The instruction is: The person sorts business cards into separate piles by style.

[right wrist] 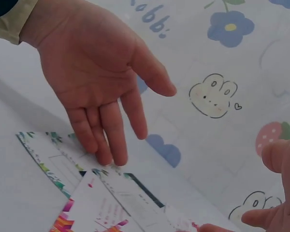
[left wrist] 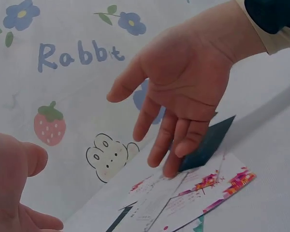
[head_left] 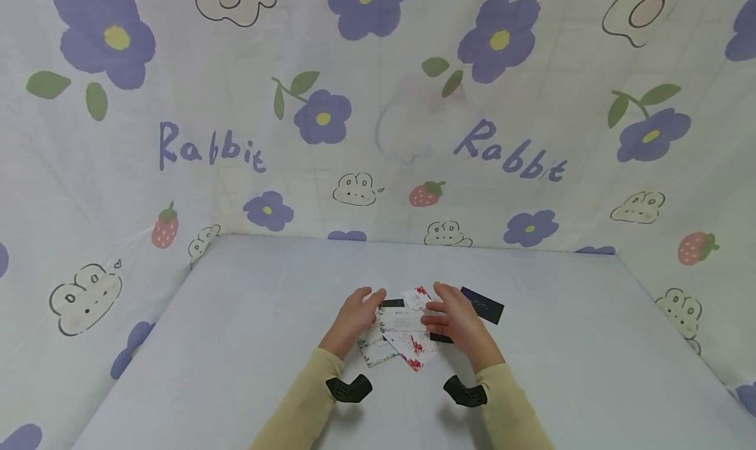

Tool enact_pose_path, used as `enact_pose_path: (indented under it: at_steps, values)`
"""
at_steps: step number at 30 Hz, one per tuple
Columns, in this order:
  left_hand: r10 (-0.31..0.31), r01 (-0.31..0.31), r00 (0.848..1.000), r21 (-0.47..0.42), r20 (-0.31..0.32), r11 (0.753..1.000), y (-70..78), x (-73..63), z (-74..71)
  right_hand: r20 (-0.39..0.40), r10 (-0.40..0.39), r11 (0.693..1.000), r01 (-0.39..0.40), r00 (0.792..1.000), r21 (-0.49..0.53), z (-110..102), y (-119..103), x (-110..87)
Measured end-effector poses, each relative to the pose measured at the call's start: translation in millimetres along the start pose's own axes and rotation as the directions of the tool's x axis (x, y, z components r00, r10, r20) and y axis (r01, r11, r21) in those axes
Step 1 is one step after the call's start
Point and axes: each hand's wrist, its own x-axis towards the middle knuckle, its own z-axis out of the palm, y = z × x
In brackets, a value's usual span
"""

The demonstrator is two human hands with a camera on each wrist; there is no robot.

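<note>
A loose, overlapping heap of cards lies on the white table between my two hands. On top is a white card with green leaf corners (head_left: 401, 319). Below it, a white card with red flowers (head_left: 415, 353) pokes out toward me. My left hand (head_left: 356, 319) stands at the heap's left side with thumb and fingers spread, holding nothing. Across from it, my right hand (head_left: 463, 325) is turned palm inward, its relaxed fingers over the heap's right part. In the left wrist view those fingertips overlap a dark card (left wrist: 208, 145). The right wrist view shows the left fingertips close above leaf-edged cards (right wrist: 50, 159).
One black card (head_left: 482, 306) lies apart, just beyond the right hand. The white tabletop (head_left: 561, 345) extends around the heap to a back edge. A cloth (head_left: 378, 142) printed with flowers and rabbits hangs behind and along both sides.
</note>
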Motion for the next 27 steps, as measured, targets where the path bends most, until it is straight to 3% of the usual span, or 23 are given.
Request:
enact_pose_path:
  at_steps: [5, 13, 27]
  values:
    - [-0.021, 0.022, 0.999, -0.02, 0.039, 1.0, 1.6, -1.9, -1.8, -0.047, 0.009, 0.999, -0.011, 0.999, -0.035, -3.9, -2.3, -0.9]
    - [-0.045, 0.051, 0.997, -0.087, 0.066, 0.995, 1.2, -3.1, -4.1, -0.022, 0.045, 0.999, -0.044, 0.999, 0.02, -5.6, 1.9, 3.0]
    - [-0.025, 0.029, 0.999, -0.198, 0.02, 0.98, 3.0, -1.4, -10.7, 0.034, 0.063, 0.978, -0.068, 0.997, 0.196, -2.3, 4.4, 1.8]
